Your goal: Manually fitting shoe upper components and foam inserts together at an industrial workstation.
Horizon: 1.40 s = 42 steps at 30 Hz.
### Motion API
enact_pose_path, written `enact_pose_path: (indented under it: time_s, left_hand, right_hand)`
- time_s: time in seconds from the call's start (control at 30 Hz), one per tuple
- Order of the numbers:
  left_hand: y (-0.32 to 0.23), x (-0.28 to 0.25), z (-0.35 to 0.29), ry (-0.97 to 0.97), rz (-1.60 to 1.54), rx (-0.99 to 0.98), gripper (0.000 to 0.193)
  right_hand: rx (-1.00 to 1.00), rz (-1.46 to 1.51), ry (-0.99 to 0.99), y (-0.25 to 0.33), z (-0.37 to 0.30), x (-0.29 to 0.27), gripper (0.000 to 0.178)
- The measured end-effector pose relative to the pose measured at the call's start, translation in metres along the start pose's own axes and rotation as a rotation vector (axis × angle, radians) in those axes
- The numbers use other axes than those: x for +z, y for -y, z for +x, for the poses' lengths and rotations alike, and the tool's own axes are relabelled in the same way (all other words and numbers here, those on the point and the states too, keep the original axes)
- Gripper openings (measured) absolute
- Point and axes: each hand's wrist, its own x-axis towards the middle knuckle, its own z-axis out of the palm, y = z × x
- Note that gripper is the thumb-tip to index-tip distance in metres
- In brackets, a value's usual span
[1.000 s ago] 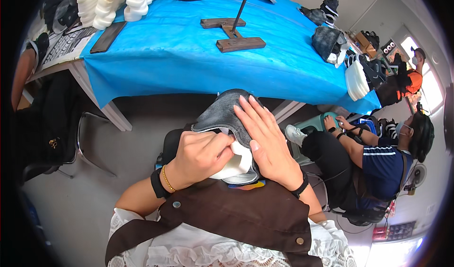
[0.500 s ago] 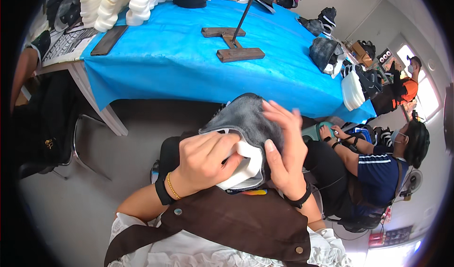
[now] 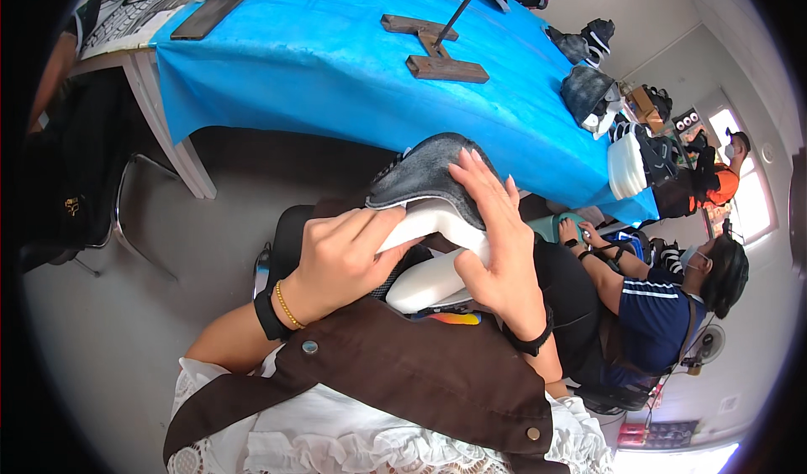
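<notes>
While a grey cap (image 3: 430,170) is held before the blue table (image 3: 311,45), the left hand (image 3: 340,251) pinches its rim and the white insert (image 3: 430,282), only partly tucked inside, near end out, right hand (image 3: 501,260) spread against the cap's right

From my end, I've got left hand (image 3: 349,251) curled, pinching; right hand (image 3: 504,260) fanned out, forearms (image 3: 225,336) angling inward.
</notes>
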Motion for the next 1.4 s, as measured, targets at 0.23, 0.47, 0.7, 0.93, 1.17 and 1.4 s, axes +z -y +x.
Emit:
enact_pose_path:
  time_s: [0.23, 0.47, 0.7, 0.93, 1.17, 1.4]
  left_hand:
    - [-0.001, 0.008, 0.005, -0.047, 0.004, 0.028, 0.028]
    - [-0.01, 0.007, 0.012, -0.048, 0.05, 0.059, 0.021]
    - [-0.004, 0.009, 0.009, -0.045, 0.048, 0.102, 0.023]
    - [0.002, 0.003, 0.003, -0.108, 0.03, 0.25, 0.034]
    - [-0.001, 0.009, 0.011, -0.123, 0.07, 0.104, 0.015]
    - [-0.001, 0.01, 0.006, -0.109, 0.095, 0.037, 0.019]
  right_hand:
    - [-0.044, -0.072, 0.065, -0.003, -0.002, -0.004, 0.079]
    - [-0.071, -0.137, 0.061, -0.002, -0.007, 0.001, 0.082]
    - [-0.055, -0.187, 0.008, 0.003, -0.014, 0.011, 0.083]
    - [-0.021, -0.169, 0.002, 0.003, -0.014, 0.011, 0.081]
    - [-0.047, -0.169, 0.015, -0.003, -0.014, 0.016, 0.083]
    - [-0.039, -0.173, -0.031, -0.001, -0.017, 0.019, 0.085]
